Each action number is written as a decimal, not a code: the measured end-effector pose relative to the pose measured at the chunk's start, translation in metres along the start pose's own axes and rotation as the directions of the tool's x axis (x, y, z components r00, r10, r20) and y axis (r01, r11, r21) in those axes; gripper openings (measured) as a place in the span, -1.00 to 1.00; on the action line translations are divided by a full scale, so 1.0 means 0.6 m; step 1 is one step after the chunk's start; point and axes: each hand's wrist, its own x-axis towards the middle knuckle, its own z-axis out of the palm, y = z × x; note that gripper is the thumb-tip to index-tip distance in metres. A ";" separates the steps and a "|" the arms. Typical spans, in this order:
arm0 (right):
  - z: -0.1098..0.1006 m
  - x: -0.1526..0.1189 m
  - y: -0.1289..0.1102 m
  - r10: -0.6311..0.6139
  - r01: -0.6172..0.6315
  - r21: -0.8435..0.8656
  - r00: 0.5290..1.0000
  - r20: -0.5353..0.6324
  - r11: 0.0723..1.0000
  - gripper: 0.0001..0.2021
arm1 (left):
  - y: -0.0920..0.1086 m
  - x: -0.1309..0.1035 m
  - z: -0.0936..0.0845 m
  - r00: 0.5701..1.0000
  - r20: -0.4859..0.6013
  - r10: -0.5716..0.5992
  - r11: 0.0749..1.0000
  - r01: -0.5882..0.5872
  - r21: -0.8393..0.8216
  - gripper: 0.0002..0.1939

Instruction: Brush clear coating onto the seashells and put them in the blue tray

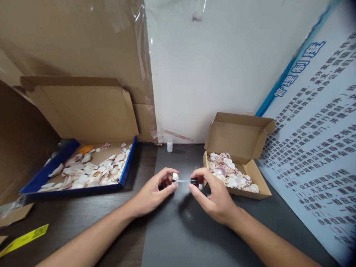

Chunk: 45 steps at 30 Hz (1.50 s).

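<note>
A person works bare-handed over a worktop (111,231), the left hand (155,191) and right hand (215,196) facing each other above a grey panel (172,241). Between the right thumb and index finger, clamped on it, is a black cap (193,181) carrying a thin, pale stem (183,181). The stem's long axis lies nearly level across the view, its free end aimed left, its cap end toward the right palm. Opposite, the left thumb and fingers pinch a small, pale, speckled piece (175,177); its shape and long axis are hard to make out, since the fingertips cover much of it. Whether the stem's tip touches the piece cannot be told, and the right hand's remaining fingers are largely hidden behind the index finger and palm.

Beyond them, against the white wall, a small bottle (169,145) stands upright, its label too small to read. At left, shells (86,170) lie in an open box with blue sides (128,165); at right, more shells (226,170) fill a smaller cardboard box (236,135), lid raised. Both forearms, a printed poster (311,152) and a yellow strip (25,239) are cut off by the frame.
</note>
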 end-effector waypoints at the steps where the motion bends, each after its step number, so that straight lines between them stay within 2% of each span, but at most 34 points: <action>1: 0.000 0.000 0.000 0.001 -0.001 -0.008 1.000 0.005 1.000 -0.90 | 0.000 0.000 0.000 1.000 -0.004 -0.001 1.000 0.001 0.008 -0.64; 6: -0.002 -0.001 -0.003 -0.008 0.008 0.008 0.999 -0.046 1.000 -0.89 | 0.002 0.001 -0.001 1.000 -0.007 0.005 0.999 -0.004 0.033 -0.64; 9: -0.003 -0.002 -0.004 -0.055 0.056 0.029 0.998 -0.023 0.998 -0.87 | 0.003 0.001 -0.001 1.000 -0.003 0.002 1.000 -0.002 0.012 -0.64; 14: 0.000 -0.001 -0.001 0.009 -0.010 -0.031 0.999 -0.040 0.999 -0.89 | 0.002 0.001 0.000 1.000 0.023 -0.016 0.999 0.017 -0.028 -0.62; 19: 0.001 0.000 0.000 -0.039 0.040 0.002 0.999 -0.024 0.999 -0.88 | 0.001 0.002 0.000 1.000 0.000 0.011 1.000 -0.011 0.009 -0.64; 22: 0.001 0.000 0.001 -0.009 0.008 -0.021 0.999 -0.048 1.000 -0.89 | 0.002 0.001 0.000 1.000 -0.006 0.022 0.999 -0.022 0.025 -0.64; 27: 0.000 0.000 0.000 -0.055 0.055 0.026 0.998 -0.016 0.998 -0.88 | -0.002 0.001 -0.001 0.999 -0.013 0.042 0.998 -0.042 0.049 -0.64; 32: 0.000 0.001 0.000 -0.060 0.061 0.031 0.997 -0.040 0.998 -0.87 | -0.010 0.003 -0.003 0.998 -0.006 0.063 0.997 -0.063 0.053 -0.64; 35: 0.001 0.001 0.002 -0.054 0.054 0.001 0.998 -0.019 0.999 -0.88 | -0.008 0.004 -0.003 0.999 -0.016 0.051 0.998 -0.050 0.043 -0.63; 38: 0.000 0.001 0.003 -0.024 0.023 -0.022 0.997 -0.076 1.000 -0.89 | -0.005 0.004 -0.002 0.999 -0.021 0.037 0.998 -0.036 0.042 -0.63; 42: -0.001 -0.002 -0.001 -0.057 0.059 0.034 0.997 -0.047 0.998 -0.87 | -0.005 0.005 -0.001 0.999 -0.032 0.018 1.000 -0.018 0.016 -0.64; 45: -0.003 -0.003 -0.003 -0.075 0.077 0.073 0.997 -0.025 0.994 -0.87 | -0.007 0.005 0.000 1.000 -0.017 -0.012 0.998 0.011 -0.064 -0.63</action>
